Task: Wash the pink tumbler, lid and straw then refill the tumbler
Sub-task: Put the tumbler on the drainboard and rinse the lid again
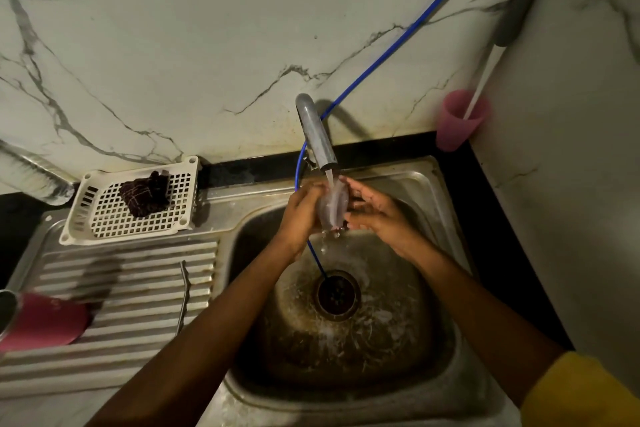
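Nearest is the yellow sleeve (585,392) on the R arm, at the lower right corner; both bare forearms reach forward over the sink. The marble wall (207,45) fills the whole upper part. Under it the steel sink (408,170) has its basin on the right and the ribbed drainboard (138,333) on the left, set in a black tabletop (479,218). A white plastic basket (104,215) stands at the back of the drainboard w/ a dark scrub cloth (145,196) inside it. The pink tumbler (41,322) lies on its side at the left edge of the drainboard, well apart from the hands and only partly in view. The faucet (317,135) runs; water falls on the clear lid (332,208), which is held on edge btw the two hands, above the basin. The L hand (301,215) grips the lid w/ curled fingers; the R hand (374,211) lays its rather straight fingers on the other side. A pink cup (460,121) stands in the back right corner w/ a white stick (481,87) in it. A blue hose (398,42) goes from the wall down into the drain (337,295). The metal straw (183,295) lies on the drainboard, near the basin.
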A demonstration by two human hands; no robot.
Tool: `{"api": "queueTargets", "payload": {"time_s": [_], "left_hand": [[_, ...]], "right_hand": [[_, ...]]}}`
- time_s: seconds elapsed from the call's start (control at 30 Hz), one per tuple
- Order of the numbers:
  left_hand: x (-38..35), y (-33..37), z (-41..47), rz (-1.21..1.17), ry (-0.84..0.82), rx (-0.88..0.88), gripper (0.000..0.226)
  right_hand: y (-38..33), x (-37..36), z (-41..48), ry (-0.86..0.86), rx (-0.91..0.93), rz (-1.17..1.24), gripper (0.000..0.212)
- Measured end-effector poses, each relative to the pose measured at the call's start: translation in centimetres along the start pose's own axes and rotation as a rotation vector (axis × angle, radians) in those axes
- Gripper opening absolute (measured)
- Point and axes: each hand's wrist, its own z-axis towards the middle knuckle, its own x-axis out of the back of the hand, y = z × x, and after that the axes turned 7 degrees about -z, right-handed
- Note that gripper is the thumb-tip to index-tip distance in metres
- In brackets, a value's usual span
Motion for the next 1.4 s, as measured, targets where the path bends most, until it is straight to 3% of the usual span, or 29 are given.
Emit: {"api": "queueTargets", "payload": {"time_s": [0.1, 0.17, 0.27, 0.33, 0.43, 0.57, 0.7, 0.87, 1.0, 1.13, 1.27, 1.4], "left_hand": [[0.0, -0.1, -0.3, -0.308, -0.055, 0.131, 0.046], [0.1, -0.5, -0.3, -0.366, -0.037, 0.167, 0.053], [0.4, -1.4, -0.5, -0.254, 0.010, 0.198, 0.059], [0.6, -1.9, -0.8, -0.138, 0.030, 0.185, 0.051], [1.4, -2.3, -1.0, 0.025, 0.064, 0.137, 0.035], [2.3, -2.7, -1.2, 0.060, 0.145, 0.139, 0.022], [3.2, -3.1, -1.2, 0.054, 0.187, 0.136, 0.014], [3.5, -3.0, -1.4, 0.072, 0.178, 0.137, 0.014], [3.3, -3.2, -1.4, 0.055, 0.171, 0.126, 0.012], [3.5, -3.3, -1.3, 0.046, 0.181, 0.126, 0.014], [3.2, -3.2, -1.4, 0.016, 0.168, 0.128, 0.012], [2.9, -3.1, -1.4, -0.006, 0.155, 0.147, 0.013]], "right_hand": [[-0.6, 0.2, 0.5, 0.050, 0.005, -0.036, 0.047], [-0.9, 0.3, 0.8, 0.076, -0.016, -0.087, 0.042], [-1.3, 0.2, 0.8, 0.046, -0.024, -0.221, 0.036], [-1.2, 0.2, 0.7, 0.062, -0.028, -0.287, 0.037], [-0.8, 1.0, 1.2, 0.178, -0.051, -0.345, 0.028], [-0.3, 1.4, 2.0, 0.341, -0.018, -0.425, 0.028], [-0.7, 2.0, 1.7, 0.185, 0.044, -0.563, 0.028], [-1.4, 2.1, 2.4, 0.253, 0.022, -0.522, 0.029], [-1.4, 2.7, 2.1, 0.082, 0.008, -0.610, 0.026], [-1.1, 2.8, 2.9, 0.219, -0.031, -0.555, 0.028], [-1.5, 2.9, 2.4, 0.061, -0.010, -0.569, 0.028], [-1.5, 2.6, 2.6, 0.162, -0.030, -0.517, 0.029]]}}
